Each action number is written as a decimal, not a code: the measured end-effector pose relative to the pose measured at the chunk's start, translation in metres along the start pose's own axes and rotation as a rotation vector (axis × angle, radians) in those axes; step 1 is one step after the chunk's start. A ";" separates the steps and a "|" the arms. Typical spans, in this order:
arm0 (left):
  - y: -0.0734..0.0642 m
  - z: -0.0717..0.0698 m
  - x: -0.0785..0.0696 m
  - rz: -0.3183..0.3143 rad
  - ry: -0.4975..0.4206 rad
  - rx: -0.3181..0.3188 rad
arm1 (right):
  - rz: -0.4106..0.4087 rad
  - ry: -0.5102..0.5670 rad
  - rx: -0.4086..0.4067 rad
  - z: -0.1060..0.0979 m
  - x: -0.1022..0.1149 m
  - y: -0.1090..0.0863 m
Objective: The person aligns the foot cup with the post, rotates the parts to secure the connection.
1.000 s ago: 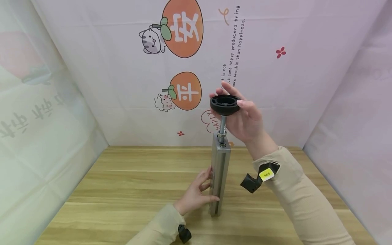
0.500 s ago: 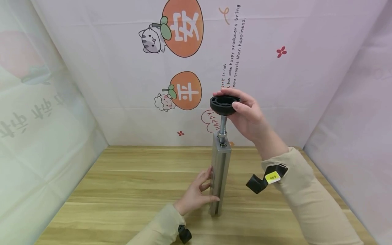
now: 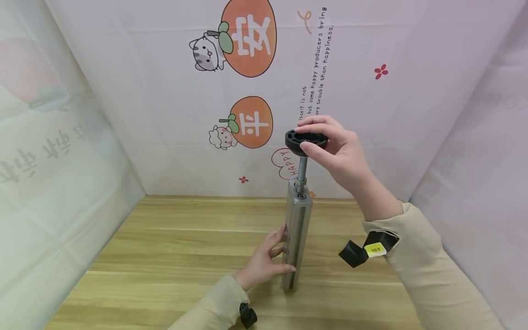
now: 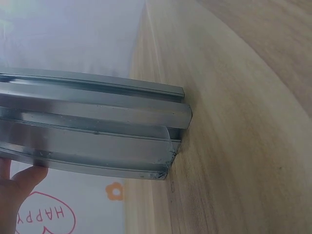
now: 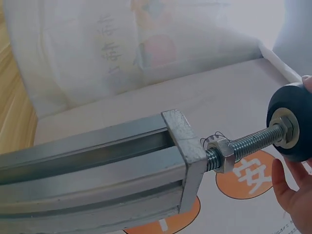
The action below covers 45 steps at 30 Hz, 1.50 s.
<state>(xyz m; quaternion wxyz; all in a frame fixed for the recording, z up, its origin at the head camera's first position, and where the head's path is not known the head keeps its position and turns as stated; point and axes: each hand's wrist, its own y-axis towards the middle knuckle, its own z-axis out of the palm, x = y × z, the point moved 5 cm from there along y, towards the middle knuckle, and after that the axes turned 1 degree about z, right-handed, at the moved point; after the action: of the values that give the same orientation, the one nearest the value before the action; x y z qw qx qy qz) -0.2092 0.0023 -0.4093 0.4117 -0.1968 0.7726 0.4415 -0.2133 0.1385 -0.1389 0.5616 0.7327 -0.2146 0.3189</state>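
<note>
An aluminium profile (image 3: 298, 238) stands upright on the wooden table, its lower end at the tabletop in the left wrist view. My left hand (image 3: 264, 261) grips it low down, thumb on the near face and fingers round the left side. From its end plate (image 5: 185, 141) rises a threaded rod (image 5: 256, 141) with a hex nut (image 5: 225, 155) close to the plate. A round black levelling foot (image 3: 294, 143) tops the rod. My right hand (image 3: 348, 158) pinches the foot's rim between thumb and fingers. Part of the foot is hidden behind the thumb.
The wood-grain table (image 3: 185, 238) runs back to a white printed cloth (image 3: 338, 55) hung behind it. Cloth also hangs at the left and right sides. A black wrist camera (image 3: 354, 252) sits on my right sleeve.
My right hand has turned round the foot, its wrist swinging right and slightly down, and the thumb has come across the near rim. The left hand keeps its hold on the profile.
</note>
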 end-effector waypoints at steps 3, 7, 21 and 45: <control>0.000 0.000 -0.001 -0.003 0.000 0.000 | -0.050 -0.164 -0.011 0.002 0.005 -0.001; -0.002 0.000 -0.002 -0.014 -0.010 -0.001 | -0.116 -0.322 -0.033 0.003 0.009 -0.001; -0.001 0.000 0.002 -0.003 -0.003 -0.001 | -0.188 -0.525 -0.188 0.006 0.015 0.001; -0.001 -0.001 0.003 -0.024 -0.016 -0.004 | -0.391 -0.552 -0.353 0.014 0.010 -0.008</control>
<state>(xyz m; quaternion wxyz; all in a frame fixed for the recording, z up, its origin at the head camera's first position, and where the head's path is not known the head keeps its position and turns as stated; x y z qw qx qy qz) -0.2106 0.0010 -0.4119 0.4228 -0.2033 0.7658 0.4399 -0.1980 0.1279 -0.1401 0.6506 0.7100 -0.2656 -0.0459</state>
